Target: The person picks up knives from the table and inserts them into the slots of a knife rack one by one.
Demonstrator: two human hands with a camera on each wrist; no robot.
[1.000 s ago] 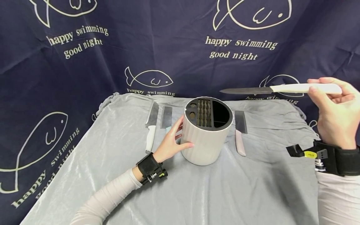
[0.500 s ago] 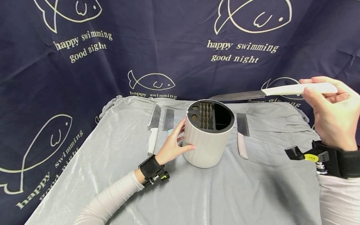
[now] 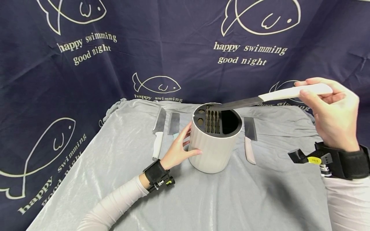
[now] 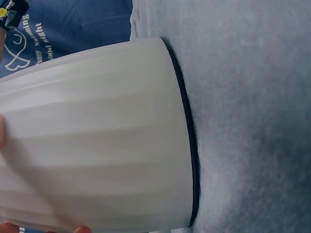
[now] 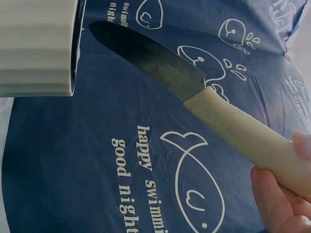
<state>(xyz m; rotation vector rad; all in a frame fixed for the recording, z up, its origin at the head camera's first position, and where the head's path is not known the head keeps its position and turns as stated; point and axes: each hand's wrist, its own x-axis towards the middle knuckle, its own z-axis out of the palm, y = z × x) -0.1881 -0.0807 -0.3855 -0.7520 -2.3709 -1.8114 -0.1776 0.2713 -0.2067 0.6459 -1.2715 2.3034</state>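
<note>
My right hand (image 3: 336, 112) pinches the white handle of a kitchen knife (image 3: 289, 94) between thumb and fingers. In the head view the knife slants down to the left, and its tip overlaps the slotted part of the holder's black top. Seen from the right wrist, the blade (image 5: 150, 60) points at the rim and a thin gap shows before it. The white ribbed knife holder (image 3: 212, 154) stands upright, with narrow slots, two round holes and one large opening. My left hand (image 3: 177, 152) grips its left side, thumb in front; the left wrist view shows the holder's wall (image 4: 97, 136) and fingertips.
Left of the holder lie a white-handled knife (image 3: 158, 141) and a cleaver (image 3: 174, 123) partly behind my left hand. A pink-handled cleaver (image 3: 250, 141) lies to its right. Grey cloth (image 3: 260, 205) covers the table, and a dark blue printed curtain (image 3: 185, 38) hangs behind.
The knife has moved left with my right hand and tilted tip-down, from beside the holder to over its slots. My left hand keeps its grip; the view has shifted slightly.
</note>
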